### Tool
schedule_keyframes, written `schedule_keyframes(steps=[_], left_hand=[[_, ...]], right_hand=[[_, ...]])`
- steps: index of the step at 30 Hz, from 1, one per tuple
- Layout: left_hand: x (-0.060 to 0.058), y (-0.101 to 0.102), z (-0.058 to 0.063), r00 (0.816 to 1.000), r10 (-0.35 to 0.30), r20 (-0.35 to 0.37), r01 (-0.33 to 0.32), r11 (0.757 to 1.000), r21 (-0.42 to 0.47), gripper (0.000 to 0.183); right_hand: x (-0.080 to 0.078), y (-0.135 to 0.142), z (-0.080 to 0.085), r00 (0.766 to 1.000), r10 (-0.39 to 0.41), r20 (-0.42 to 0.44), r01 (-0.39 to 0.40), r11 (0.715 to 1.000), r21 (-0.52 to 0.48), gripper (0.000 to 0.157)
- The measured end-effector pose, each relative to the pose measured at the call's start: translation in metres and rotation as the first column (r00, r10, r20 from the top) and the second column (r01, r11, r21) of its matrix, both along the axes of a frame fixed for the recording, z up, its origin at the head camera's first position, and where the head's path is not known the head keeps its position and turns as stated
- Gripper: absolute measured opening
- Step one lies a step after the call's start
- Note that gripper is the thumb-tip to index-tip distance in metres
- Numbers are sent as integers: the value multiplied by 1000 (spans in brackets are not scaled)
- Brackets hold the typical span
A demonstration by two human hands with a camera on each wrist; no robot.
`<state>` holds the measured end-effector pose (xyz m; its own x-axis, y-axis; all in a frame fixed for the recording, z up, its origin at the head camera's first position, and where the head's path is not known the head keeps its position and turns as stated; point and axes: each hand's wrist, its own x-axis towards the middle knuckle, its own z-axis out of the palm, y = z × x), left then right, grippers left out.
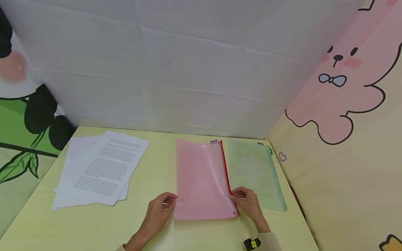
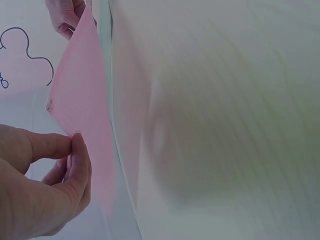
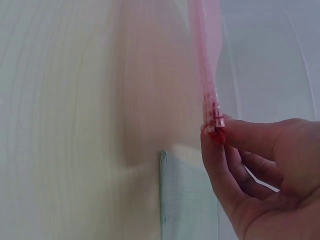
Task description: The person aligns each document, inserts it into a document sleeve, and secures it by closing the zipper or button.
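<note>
A translucent pink zip folder (image 1: pixel 201 177) with a red zip strip along its right side is held between both hands. My left hand (image 1: pixel 161 211) pinches its left edge near the lower corner, thumb against fingertips. On the opposite side my right hand (image 1: pixel 248 202) pinches the red strip low down. Both wrist views show the pink folder (image 2: pixel 87 110) raised off the table, its shadow falling below. Just right of it a translucent green zip folder (image 1: pixel 255 174) lies flat, and its corner (image 3: pixel 182 200) shows beneath the right hand.
Several printed sheets of paper (image 1: pixel 103 167) lie overlapping, fanned out, on the left of the pale wooden table (image 1: pixel 154 167). A white wall (image 1: pixel 194 69) rises behind the table's back edge. A patterned wall (image 1: pixel 339 174) stands close on the right.
</note>
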<state>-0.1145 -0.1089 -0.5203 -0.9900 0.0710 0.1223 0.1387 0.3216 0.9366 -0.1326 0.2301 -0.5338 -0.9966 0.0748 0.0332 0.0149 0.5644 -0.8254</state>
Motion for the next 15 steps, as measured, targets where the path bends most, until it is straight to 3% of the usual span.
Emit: schedule_keyframes(steps=[15], left_hand=[[1,-19,-5,999,34,-15,-35,997,-68,16]], right_hand=[[-3,-19,-12,997,71,-13,-71,997,5,13]])
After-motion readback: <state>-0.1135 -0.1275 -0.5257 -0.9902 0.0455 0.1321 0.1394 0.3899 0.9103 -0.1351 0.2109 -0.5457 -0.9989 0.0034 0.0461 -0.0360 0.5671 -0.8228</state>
